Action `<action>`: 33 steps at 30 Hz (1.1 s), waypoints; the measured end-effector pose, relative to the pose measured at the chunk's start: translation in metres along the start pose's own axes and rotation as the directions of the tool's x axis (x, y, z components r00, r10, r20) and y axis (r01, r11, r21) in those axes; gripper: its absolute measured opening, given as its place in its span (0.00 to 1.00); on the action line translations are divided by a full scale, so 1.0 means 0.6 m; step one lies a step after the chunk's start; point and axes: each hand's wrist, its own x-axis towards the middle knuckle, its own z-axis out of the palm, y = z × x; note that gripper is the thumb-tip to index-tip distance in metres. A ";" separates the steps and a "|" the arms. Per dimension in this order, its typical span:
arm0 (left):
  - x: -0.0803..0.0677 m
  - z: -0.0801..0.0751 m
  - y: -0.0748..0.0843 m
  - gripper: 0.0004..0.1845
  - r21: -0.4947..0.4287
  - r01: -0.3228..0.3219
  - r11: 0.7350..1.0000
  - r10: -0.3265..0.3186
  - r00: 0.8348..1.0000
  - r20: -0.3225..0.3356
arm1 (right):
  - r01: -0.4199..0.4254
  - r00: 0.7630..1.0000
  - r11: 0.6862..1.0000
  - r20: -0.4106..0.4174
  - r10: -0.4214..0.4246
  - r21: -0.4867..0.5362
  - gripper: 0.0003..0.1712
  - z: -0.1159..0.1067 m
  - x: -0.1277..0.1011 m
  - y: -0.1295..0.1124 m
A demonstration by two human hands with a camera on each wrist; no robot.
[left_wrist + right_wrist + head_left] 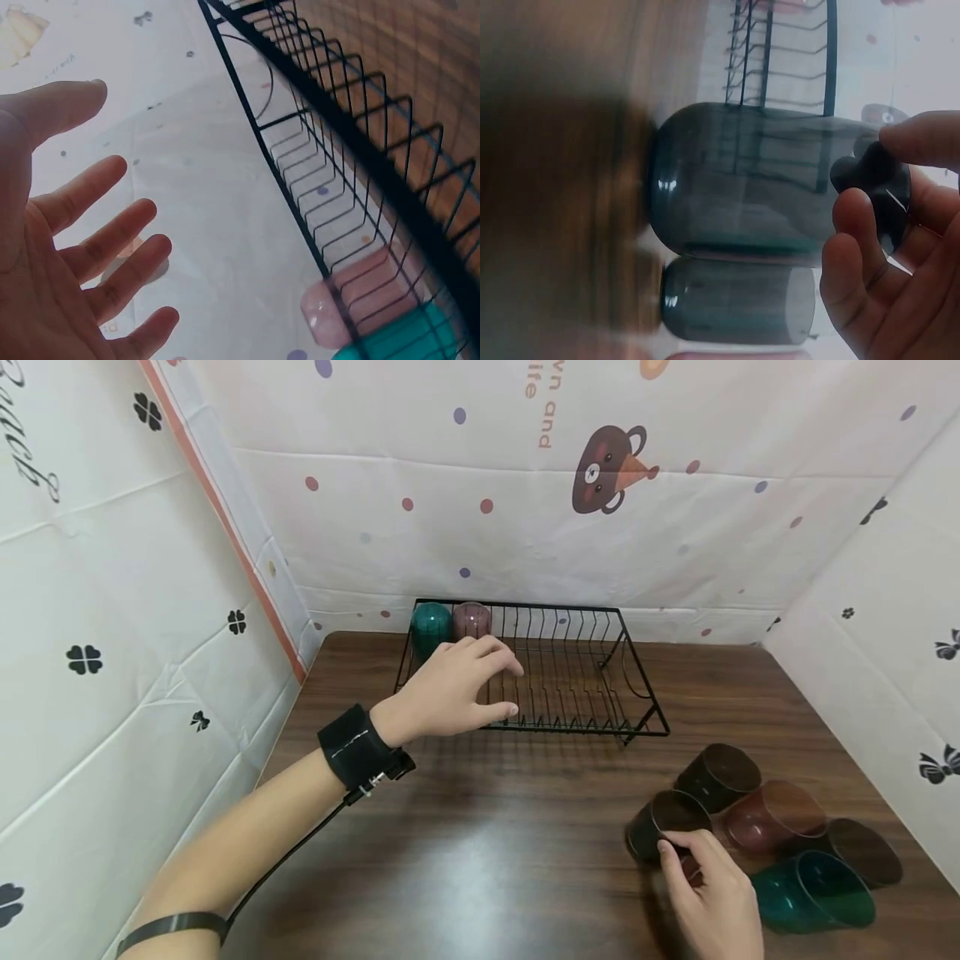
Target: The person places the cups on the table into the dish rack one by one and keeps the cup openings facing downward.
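My left hand [501, 687] hovers open over the left part of a black wire dish rack [577, 730], fingers spread and holding nothing. A green cup [431, 625] and a pink cup [472, 619] stand upside down in the rack's far left corner, just beyond the fingers. In the left wrist view the bare palm [112, 225] faces the rack wires [360, 161], with the pink cup [339, 313] and green cup [401, 341] below. My right hand [675, 853] pinches the rim of a dark cup [666, 823] lying on its side. The right wrist view shows thumb and fingers [855, 217] on that cup [765, 184].
Several more cups lie on their sides at the front right of the wooden table [480, 860]: a dark one [717, 774], a reddish one [772, 814], a brown one [864, 852] and a green one [813, 893]. Patterned cloth walls enclose three sides.
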 end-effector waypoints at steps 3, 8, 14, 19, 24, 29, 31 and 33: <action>-0.013 0.012 0.006 0.22 -0.043 -0.012 0.999 0.011 1.000 -0.019 | 0.049 0.998 0.998 0.032 -0.050 0.034 0.12 0.009 0.003 -0.008; -0.042 0.041 0.021 0.24 -0.097 -0.028 0.995 0.024 0.999 -0.040 | 0.144 0.985 0.984 0.078 -0.152 0.108 0.13 0.027 0.011 -0.027; -0.073 0.067 0.058 0.25 -0.100 -0.095 0.990 0.090 0.994 -0.060 | 0.196 0.966 0.967 0.138 -0.219 0.162 0.12 0.045 0.019 -0.051; -0.095 0.073 0.091 0.28 -0.187 -0.136 0.973 0.124 0.990 -0.075 | 0.200 0.957 0.962 0.175 -0.233 0.185 0.12 0.057 0.020 -0.071; -0.121 0.084 0.099 0.41 -0.307 -0.035 0.951 0.027 0.999 -0.028 | 0.227 0.944 0.946 0.187 -0.272 0.231 0.13 0.071 0.019 -0.092; -0.140 0.116 0.086 0.55 -0.406 0.080 0.910 -0.066 0.997 0.047 | 0.253 0.926 0.928 0.208 -0.314 0.273 0.15 0.083 0.018 -0.111; -0.146 0.130 0.081 0.57 -0.423 0.115 0.899 -0.094 0.993 0.071 | 0.259 0.920 0.924 0.219 -0.325 0.281 0.15 0.087 0.017 -0.116; -0.151 0.141 0.077 0.58 -0.430 0.139 0.892 -0.114 0.990 0.084 | 0.268 0.914 0.920 0.227 -0.337 0.285 0.16 0.091 0.016 -0.121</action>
